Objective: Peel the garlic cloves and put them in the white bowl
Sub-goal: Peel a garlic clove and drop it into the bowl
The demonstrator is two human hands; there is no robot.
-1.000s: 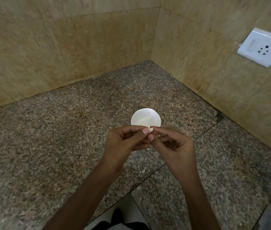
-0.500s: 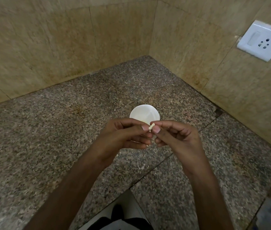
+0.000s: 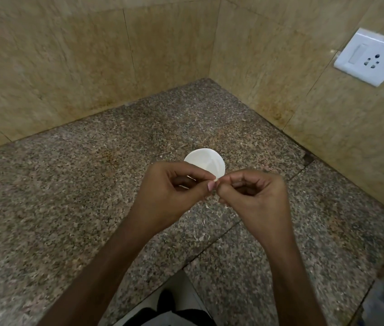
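Pinching a small garlic clove (image 3: 215, 181) between them, a person's two bare hands meet just above a speckled granite bench (image 3: 73, 208). The left hand (image 3: 172, 191) has its thumb and forefinger clamped on the clove from the left. The right hand (image 3: 256, 196) nips it from the right, its other fingers (image 3: 245, 184) curled tight under the knuckles. Only a pale tip of the clove shows between the fingertips. Two thin pale slivers show inside the curled left hand; whether they are peel I cannot tell.

A white bowl (image 3: 206, 161) stands on the bench just beyond the hands, its near rim hidden behind them. Scraps of garlic skin (image 3: 209, 208) lie scattered on the bench below the hands. A white switch and socket plate (image 3: 369, 57) sits on the beige tiled wall at the right.

Compared with half a second ago, the right hand's fingers have curled further in, less of the clove is showing, and the bowl has not moved.
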